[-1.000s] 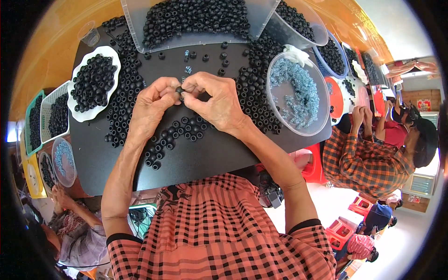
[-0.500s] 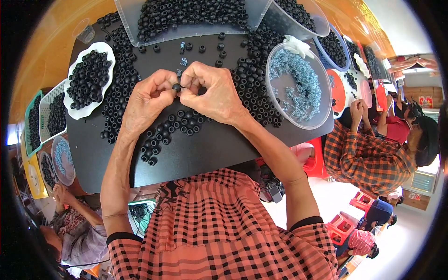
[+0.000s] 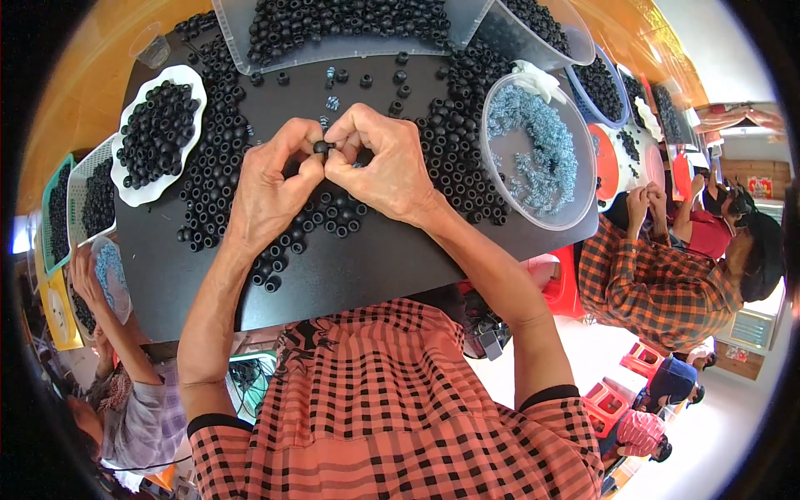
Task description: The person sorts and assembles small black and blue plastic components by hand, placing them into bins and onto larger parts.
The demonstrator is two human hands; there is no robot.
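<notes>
Over the dark table [image 3: 367, 279], my left hand [image 3: 271, 183] and my right hand [image 3: 383, 167] meet fingertip to fingertip. Both are closed in a pinch on one small black round plastic piece [image 3: 322, 147]. A dark bit shows at my right fingertips, too small to make out. Just beyond my hands, a few small blue springs [image 3: 332, 103] lie in a line. Loose black hollow pieces [image 3: 337, 218] are scattered beneath my wrists. Larger heaps of them lie left and right of my hands.
A clear bin [image 3: 350, 58] of black pieces stands at the back. On the right is a round clear tub [image 3: 546, 223] of blue springs; on the left, a white scalloped plate [image 3: 137, 198] with black pieces. Co-workers sit on both sides, one in a checked shirt [image 3: 658, 292].
My left fingers have shifted around the black piece, the index now arched higher. The co-worker at the left has reached a hand up over the containers there.
</notes>
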